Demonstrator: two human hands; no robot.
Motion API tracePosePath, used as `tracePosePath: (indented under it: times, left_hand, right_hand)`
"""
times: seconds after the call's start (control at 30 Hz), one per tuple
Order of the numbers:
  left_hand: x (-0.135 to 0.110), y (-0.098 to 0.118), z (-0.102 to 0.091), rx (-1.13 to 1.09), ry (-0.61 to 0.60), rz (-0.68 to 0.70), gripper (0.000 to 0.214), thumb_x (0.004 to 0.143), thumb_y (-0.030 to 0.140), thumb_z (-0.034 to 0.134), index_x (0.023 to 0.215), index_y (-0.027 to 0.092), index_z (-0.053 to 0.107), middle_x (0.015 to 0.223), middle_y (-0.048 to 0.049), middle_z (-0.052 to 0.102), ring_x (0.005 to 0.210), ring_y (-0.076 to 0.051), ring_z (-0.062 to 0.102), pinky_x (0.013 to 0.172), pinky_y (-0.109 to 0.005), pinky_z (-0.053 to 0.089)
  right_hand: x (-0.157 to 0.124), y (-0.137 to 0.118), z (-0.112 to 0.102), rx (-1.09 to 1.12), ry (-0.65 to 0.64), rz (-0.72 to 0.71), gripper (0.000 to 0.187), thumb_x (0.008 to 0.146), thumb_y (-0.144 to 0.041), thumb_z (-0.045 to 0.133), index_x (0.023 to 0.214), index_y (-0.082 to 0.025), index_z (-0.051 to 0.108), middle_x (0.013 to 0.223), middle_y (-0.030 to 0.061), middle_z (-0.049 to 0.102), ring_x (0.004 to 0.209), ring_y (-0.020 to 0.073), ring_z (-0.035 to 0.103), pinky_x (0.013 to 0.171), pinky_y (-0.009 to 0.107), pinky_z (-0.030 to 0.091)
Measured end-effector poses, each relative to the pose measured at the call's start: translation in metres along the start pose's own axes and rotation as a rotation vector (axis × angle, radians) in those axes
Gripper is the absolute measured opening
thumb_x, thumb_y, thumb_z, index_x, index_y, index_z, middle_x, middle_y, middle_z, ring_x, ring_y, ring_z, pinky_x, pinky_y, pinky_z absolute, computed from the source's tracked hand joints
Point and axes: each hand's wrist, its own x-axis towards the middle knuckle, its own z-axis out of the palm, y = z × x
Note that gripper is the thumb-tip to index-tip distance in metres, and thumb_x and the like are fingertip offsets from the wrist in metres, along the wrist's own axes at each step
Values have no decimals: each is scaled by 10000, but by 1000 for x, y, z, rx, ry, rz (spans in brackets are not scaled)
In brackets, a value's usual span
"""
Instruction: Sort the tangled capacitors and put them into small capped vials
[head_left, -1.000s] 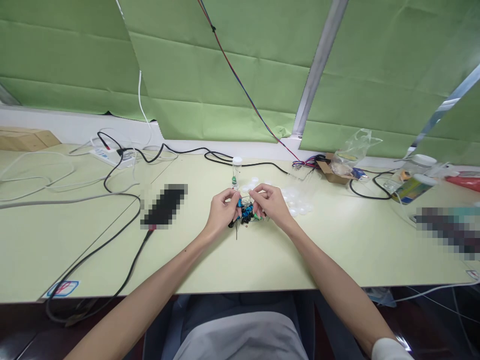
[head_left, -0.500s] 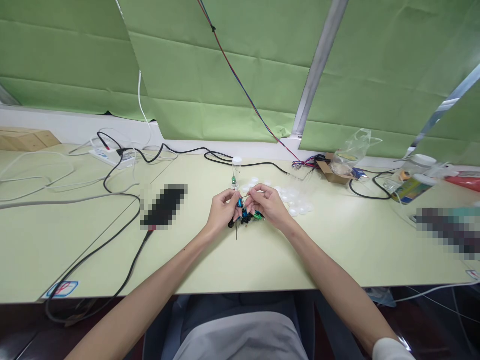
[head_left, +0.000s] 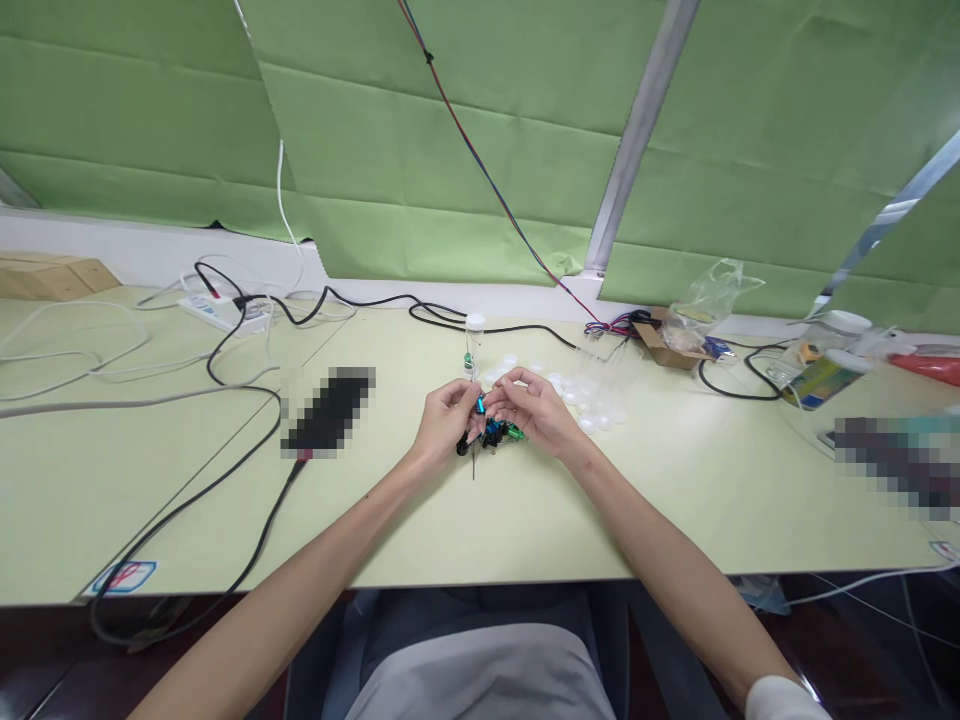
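Note:
Between the thumb and fingers of my left hand (head_left: pixel 448 418) is a small shiny blue cylinder with thin wire leads (head_left: pixel 481 404), which looks like a capacitor. Close on its right, my right hand (head_left: pixel 534 408) has its fingers curled together by the leads; whatever lies between their tips is too small to make out. Under both hands lies a pile of small electronic parts (head_left: pixel 493 434), black, blue and green, partly covered by the fingers. Just beyond, a clear tube with a white cap (head_left: pixel 474 323) stands upright, with a green part (head_left: pixel 469 360) visible in it.
White round caps (head_left: pixel 600 412) are scattered beyond my right hand, near several clear tubes (head_left: pixel 611 350). A blurred black device (head_left: pixel 330 412) with a cable lies left. Black cable (head_left: pixel 375 297) runs along the back. An open cardboard box (head_left: pixel 664 345) and a jar (head_left: pixel 829 378) stand right.
The fingers of my right hand have shifted slightly at the blue cylinder's leads, and the blue cylinder has turned a little. My left hand keeps its place.

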Motion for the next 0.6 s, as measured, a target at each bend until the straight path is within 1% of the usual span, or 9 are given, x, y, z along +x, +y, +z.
tracePosePath:
  times: [0.1, 0.2, 0.37, 0.5, 0.6]
  left_hand:
    - [2, -3, -1, -8, -16, -11, 299, 853, 442, 636, 737, 173, 577, 511, 6, 568, 370, -82, 461, 373, -196, 339]
    - [3, -6, -1, 1, -13, -23, 299, 850, 444, 642, 740, 174, 574, 543, -9, 597, 380, -85, 484, 373, -195, 335]
    - [0, -3, 1, 70, -23, -5, 269, 885, 395, 607, 742, 174, 557, 498, 4, 578, 338, -71, 431, 381, -196, 323]
    - [-2, 1, 3, 102, -39, -3, 265, 897, 372, 590, 727, 175, 540, 459, 12, 557, 325, -72, 416, 385, -195, 317]
    - [-2, 1, 3, 104, -44, 2, 275, 889, 390, 599, 728, 175, 542, 462, 12, 557, 325, -74, 419, 385, -197, 326]
  right_hand:
    - [0, 2, -1, -75, 8, -28, 398, 741, -506, 770, 828, -207, 523, 725, 6, 718, 582, 126, 665, 562, 239, 538]
    - [0, 1, -1, -211, 51, -102, 376, 754, -513, 749, 791, -201, 542, 656, -10, 685, 502, 118, 612, 470, 226, 473]
    - [-2, -2, 2, -381, 146, -196, 358, 787, -500, 716, 690, -190, 566, 576, -13, 633, 444, 106, 542, 439, 236, 444]
    - [-3, -2, 3, -415, 176, -234, 367, 824, -501, 679, 673, -186, 566, 557, -9, 621, 423, 100, 530, 415, 229, 422]
    - [-3, -2, 4, -421, 185, -224, 365, 833, -514, 663, 697, -187, 574, 536, -14, 615, 407, 99, 526, 409, 224, 420]
